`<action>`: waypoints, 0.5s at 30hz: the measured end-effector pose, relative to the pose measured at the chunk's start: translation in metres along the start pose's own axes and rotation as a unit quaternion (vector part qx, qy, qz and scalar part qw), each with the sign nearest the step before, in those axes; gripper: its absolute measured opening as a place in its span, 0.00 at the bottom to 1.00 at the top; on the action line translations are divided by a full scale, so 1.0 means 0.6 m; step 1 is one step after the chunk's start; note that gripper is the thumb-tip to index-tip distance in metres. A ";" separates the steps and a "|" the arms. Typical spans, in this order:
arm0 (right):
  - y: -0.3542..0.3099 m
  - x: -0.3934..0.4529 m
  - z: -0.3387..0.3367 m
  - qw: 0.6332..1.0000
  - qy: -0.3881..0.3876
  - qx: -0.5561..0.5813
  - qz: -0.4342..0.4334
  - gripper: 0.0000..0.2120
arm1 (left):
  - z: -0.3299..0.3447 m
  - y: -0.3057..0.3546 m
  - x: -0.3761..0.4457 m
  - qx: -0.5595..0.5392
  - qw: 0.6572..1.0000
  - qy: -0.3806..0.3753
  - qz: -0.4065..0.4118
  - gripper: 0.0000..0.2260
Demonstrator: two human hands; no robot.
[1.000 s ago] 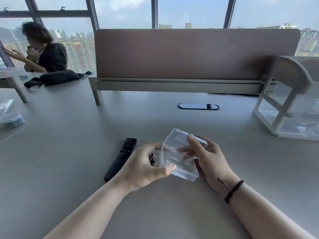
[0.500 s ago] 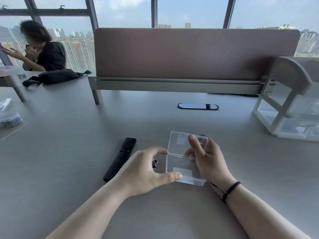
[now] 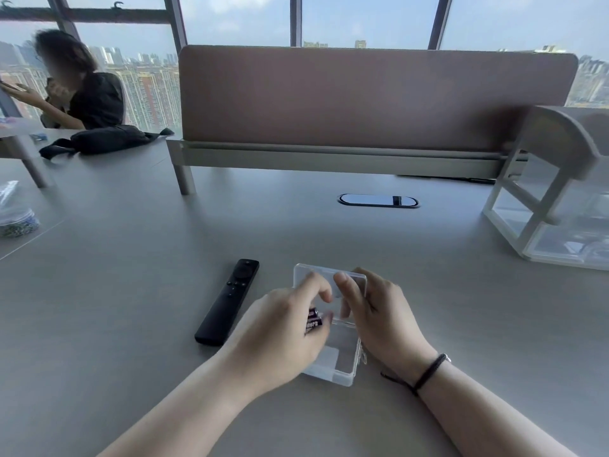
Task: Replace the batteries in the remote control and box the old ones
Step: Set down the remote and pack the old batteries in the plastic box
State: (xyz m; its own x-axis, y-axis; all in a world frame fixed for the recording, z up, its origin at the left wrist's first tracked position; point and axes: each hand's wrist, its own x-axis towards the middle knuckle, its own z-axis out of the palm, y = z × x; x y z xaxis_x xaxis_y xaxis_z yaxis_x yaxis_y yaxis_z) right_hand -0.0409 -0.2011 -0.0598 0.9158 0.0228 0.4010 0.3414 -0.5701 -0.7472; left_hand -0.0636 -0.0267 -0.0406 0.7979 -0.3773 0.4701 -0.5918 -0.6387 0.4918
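Note:
A small clear plastic box (image 3: 342,364) rests on the grey desk with its hinged lid (image 3: 329,275) tipped up and back. My right hand (image 3: 379,318) holds that lid open, thumb on its inner face. My left hand (image 3: 283,331) grips two dark purple batteries (image 3: 312,321) over the box's left edge. The black remote control (image 3: 227,301) lies face up on the desk just left of my left hand, untouched.
A white and clear drawer organiser (image 3: 553,199) stands at the right. A cable grommet (image 3: 378,200) sits in the desk (image 3: 131,291) beyond the box, before a brown divider panel (image 3: 362,97). A bag of small items (image 3: 14,212) lies far left. Another person (image 3: 79,90) sits at the back left.
The box has come down flat onto the desk and its lid has swung open. My left hand has moved right, bringing the batteries over the box's edge.

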 end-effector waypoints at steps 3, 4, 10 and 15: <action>0.003 0.000 0.003 1.000 0.003 -0.001 -0.018 0.26 | 0.002 0.007 -0.003 0.045 0.998 -0.029 0.021 0.13; 0.002 0.001 0.003 1.000 0.003 0.000 -0.019 0.26 | -0.001 0.006 -0.002 0.045 0.998 -0.039 0.022 0.13; 0.000 -0.002 0.001 0.999 -0.014 -0.001 -0.040 0.24 | -0.008 0.000 0.000 -0.003 0.996 -0.092 0.009 0.17; -0.001 0.002 -0.006 0.999 -0.018 0.018 -0.020 0.23 | -0.008 -0.003 -0.001 -0.004 0.998 -0.054 0.023 0.21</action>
State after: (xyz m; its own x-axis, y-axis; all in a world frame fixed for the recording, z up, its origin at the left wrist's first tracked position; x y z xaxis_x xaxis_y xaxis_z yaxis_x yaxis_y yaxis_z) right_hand -0.0410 -0.2035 -0.0571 0.9078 0.0750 0.4126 0.3853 -0.5378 -0.7499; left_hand -0.0635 -0.0222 -0.0384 0.7778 -0.4759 0.4105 -0.6280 -0.6138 0.4784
